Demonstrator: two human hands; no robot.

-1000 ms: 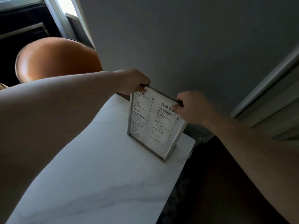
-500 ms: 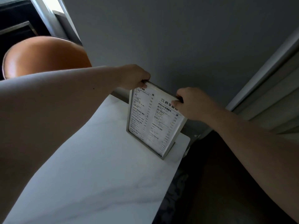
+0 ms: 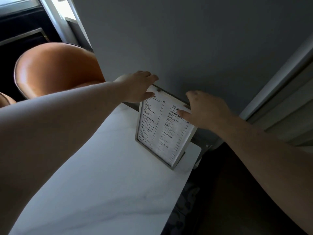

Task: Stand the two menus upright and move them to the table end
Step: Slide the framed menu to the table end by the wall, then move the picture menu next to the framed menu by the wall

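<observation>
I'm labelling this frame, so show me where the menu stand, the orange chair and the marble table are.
menu stand (image 3: 162, 131): head view, middle of its printed front page.
orange chair (image 3: 55, 68): head view, glossy leather backrest.
marble table (image 3: 105, 189): head view, bare white top.

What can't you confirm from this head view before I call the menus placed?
- Second menu: only one printed face shows on the menu stand; anything behind it is hidden by that front panel.
- Grip: left hand and right hand sit at the top edge with fingers spread; contact is unclear.
- Small menu print: too blurred to read.
- Table: near end cut off by the frame's bottom edge.
</observation>
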